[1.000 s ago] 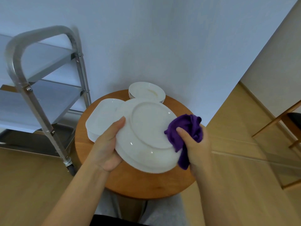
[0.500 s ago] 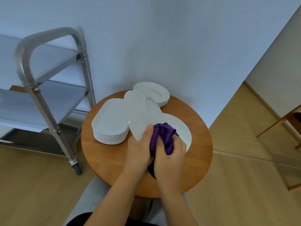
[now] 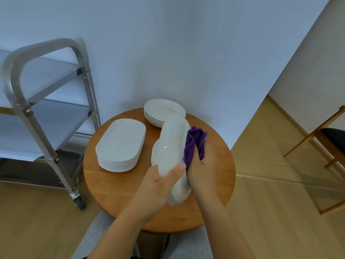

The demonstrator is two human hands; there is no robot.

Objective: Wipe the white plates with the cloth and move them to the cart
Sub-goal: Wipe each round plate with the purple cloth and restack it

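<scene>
Over the round wooden desk (image 3: 112,193) my left hand (image 3: 158,182) has its grip closed on a white plate (image 3: 172,146), thumb across the near face and the rest of the hand beneath it, so the plate stands tilted nearly on edge above the desk top. My right hand (image 3: 202,165) has its grip clenched on the purple cloth (image 3: 194,143), which is bunched against the plate's right side, touching it. Under the lifted plate I can make out the rim of at least one more plate (image 3: 154,156) lying flat on the desk. To the left, apart from my hands, sits a stack of oblong white plates (image 3: 121,143), and at the far edge of the desk, near the wall, a shorter stack of round plates (image 3: 162,111), the tip of the held plate overlapping it in view. Left of the desk stands the metal cart (image 3: 33,116) on its caster, its shelves lined in white with no plates on the parts I can see. A wooden chair frame (image 3: 321,131) shows at the right edge on the wood floor (image 3: 37,221).
</scene>
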